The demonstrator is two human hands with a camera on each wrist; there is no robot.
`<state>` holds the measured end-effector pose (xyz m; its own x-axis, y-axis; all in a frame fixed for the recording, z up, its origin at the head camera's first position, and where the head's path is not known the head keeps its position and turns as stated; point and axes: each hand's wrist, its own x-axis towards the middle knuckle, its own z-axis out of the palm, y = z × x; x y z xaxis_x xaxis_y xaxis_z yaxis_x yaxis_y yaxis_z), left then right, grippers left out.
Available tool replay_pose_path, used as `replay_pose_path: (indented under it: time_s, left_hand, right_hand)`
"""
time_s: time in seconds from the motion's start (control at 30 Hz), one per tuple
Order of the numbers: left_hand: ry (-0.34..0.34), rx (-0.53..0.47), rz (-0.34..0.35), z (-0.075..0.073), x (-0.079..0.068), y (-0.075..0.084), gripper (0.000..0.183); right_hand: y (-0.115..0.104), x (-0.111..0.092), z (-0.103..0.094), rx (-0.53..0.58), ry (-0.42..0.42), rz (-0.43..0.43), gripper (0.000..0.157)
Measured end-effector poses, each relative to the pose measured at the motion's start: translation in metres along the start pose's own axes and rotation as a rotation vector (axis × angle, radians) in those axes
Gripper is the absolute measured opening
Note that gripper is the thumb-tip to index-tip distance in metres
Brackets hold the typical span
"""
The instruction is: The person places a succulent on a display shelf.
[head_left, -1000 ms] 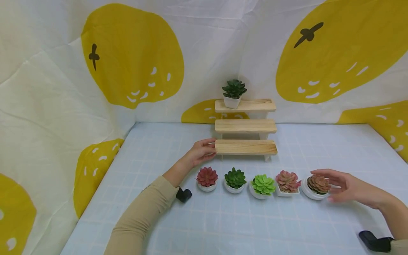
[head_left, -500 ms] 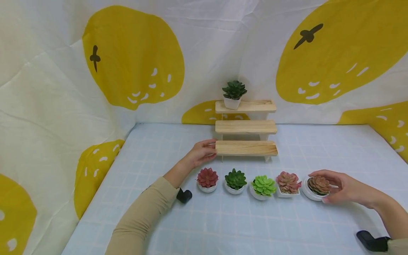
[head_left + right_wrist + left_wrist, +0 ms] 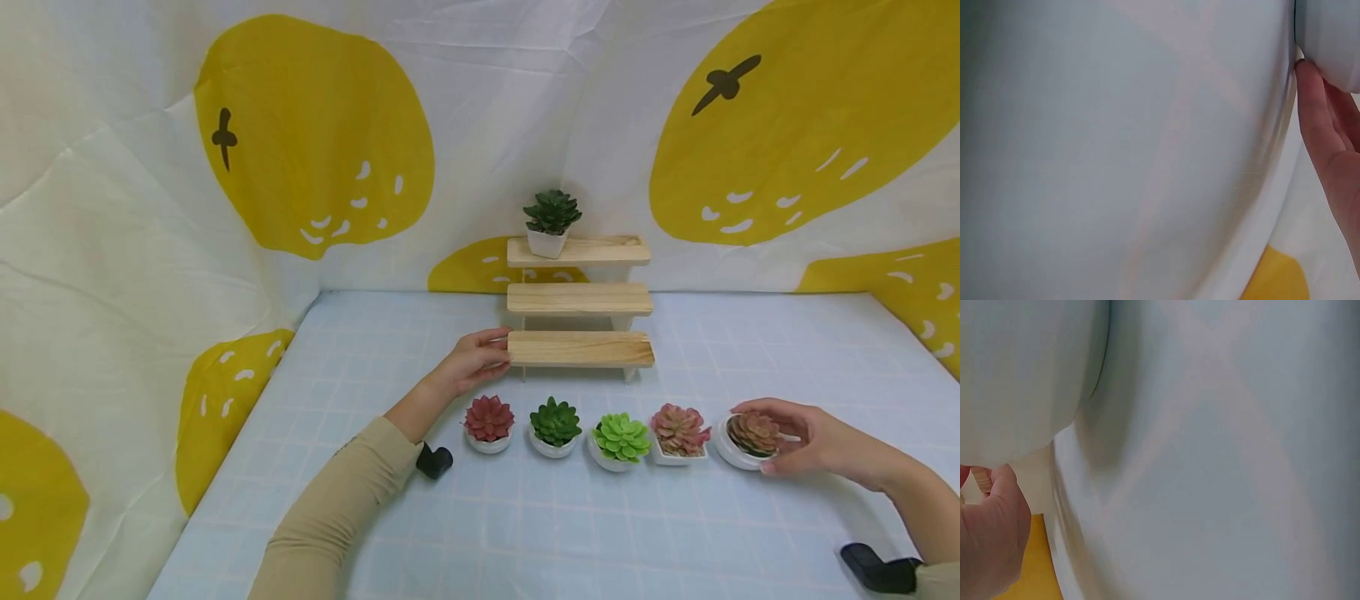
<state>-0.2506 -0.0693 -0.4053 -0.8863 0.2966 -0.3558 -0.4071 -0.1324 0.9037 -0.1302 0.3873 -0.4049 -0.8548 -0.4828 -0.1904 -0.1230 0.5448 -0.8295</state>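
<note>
In the head view, my left hand point(image 3: 475, 361) holds the left end of the lowest board of a three-tier wooden plant stand point(image 3: 581, 348). My right hand point(image 3: 821, 442) has its thumb and fingers round a brownish-pink succulent in a round white pot point(image 3: 738, 452), which stands on the table at the right end of a row. The right wrist view shows fingertips against the side of the white pot point(image 3: 1332, 40). Left of it stand a pink succulent point(image 3: 678, 429), a light green one point(image 3: 620, 437), a dark green one point(image 3: 555, 422) and a red one point(image 3: 489, 419), all in white pots.
A dark green succulent in a white pot point(image 3: 551, 222) sits on the stand's top board, towards its left end. The table has a pale blue checked cloth point(image 3: 570, 533). Behind hangs a white curtain with yellow fruit prints point(image 3: 315, 133).
My right thumb and fingers have closed in on the brownish-pink succulent's pot, which has stayed nearly in place. My left hand keeps its hold on the stand.
</note>
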Motion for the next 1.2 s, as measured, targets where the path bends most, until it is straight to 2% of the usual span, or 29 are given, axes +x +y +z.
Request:
replay_pose_path:
  time_s: [0.17, 0.43, 0.77, 1.2]
  left_hand:
    - [-0.011, -0.007, 0.002, 0.0, 0.0, 0.0, 0.055]
    - [-0.013, -0.009, 0.005, 0.0, -0.001, 0.0, 0.055]
    - [-0.008, -0.004, -0.002, 0.0, -0.001, 0.001, 0.054]
    - [-0.008, 0.008, -0.013, -0.001, 0.001, 0.001, 0.053]
  right_hand:
    - [-0.004, 0.0, 0.002, -0.034, 0.036, 0.059, 0.061]
    - [-0.007, 0.002, 0.001, -0.074, 0.092, 0.074, 0.06]
    - [-0.009, 0.006, -0.002, -0.085, 0.135, 0.032, 0.056]
    - [-0.024, 0.016, -0.015, -0.078, 0.191, 0.06, 0.055]
